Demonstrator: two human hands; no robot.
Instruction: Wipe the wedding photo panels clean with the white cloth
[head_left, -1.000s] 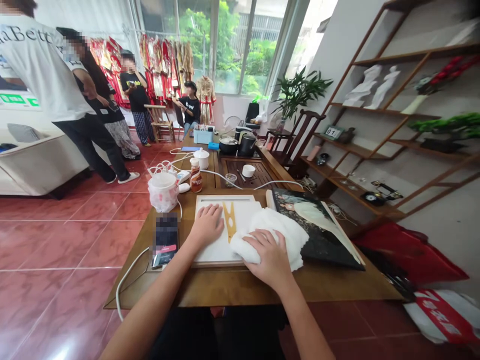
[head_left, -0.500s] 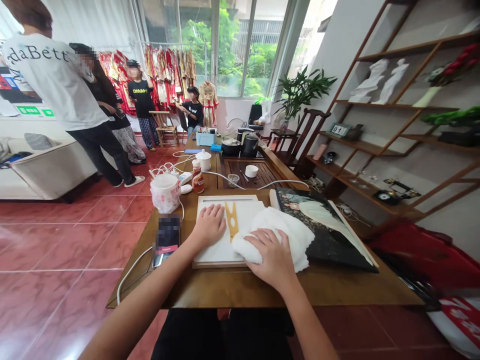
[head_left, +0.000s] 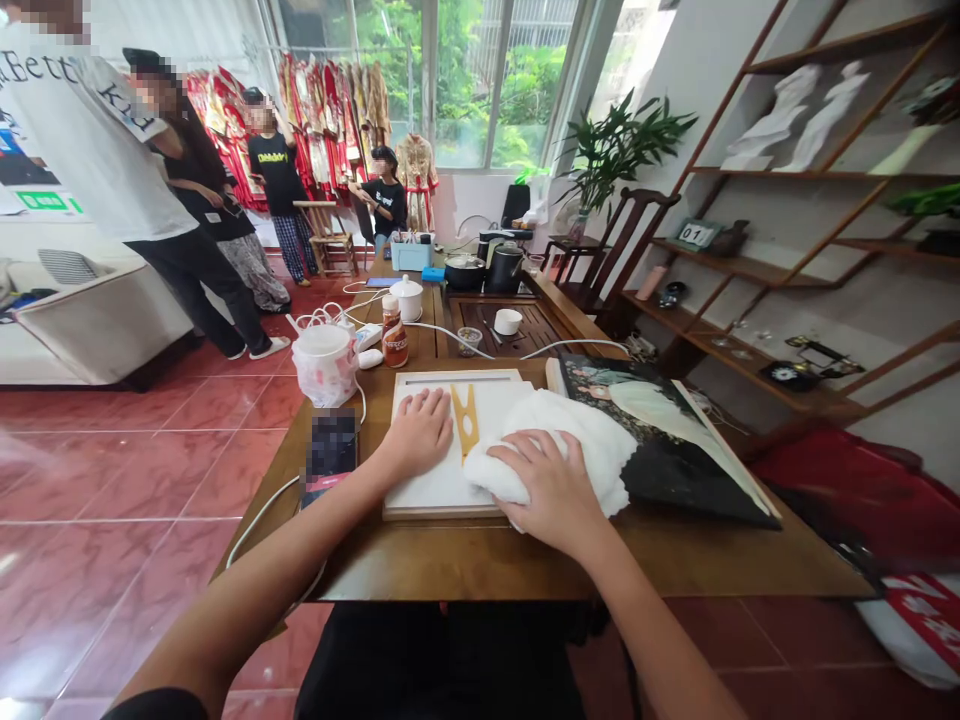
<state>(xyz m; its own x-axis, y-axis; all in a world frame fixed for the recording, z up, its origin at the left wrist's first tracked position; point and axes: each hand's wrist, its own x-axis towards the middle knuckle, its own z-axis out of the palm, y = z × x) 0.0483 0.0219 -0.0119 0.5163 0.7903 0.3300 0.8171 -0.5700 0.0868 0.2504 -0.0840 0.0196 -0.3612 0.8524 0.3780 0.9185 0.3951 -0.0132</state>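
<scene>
Head view: the left hand [head_left: 416,435] lies flat with open fingers on a white wood-framed board [head_left: 431,485], just beside a yellow forked strip [head_left: 465,420]. The right hand [head_left: 555,482] presses spread fingers onto a fluffy white towel [head_left: 574,440] overlapping the board.

Two hands [head_left: 420,435], four other people [head_left: 277,170]

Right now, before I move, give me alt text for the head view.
The left hand rests on a white framed board beside a yellow forked piece; the right hand presses a white towel lying over the board's edge and a dark portrait, all on a wooden table.
</scene>
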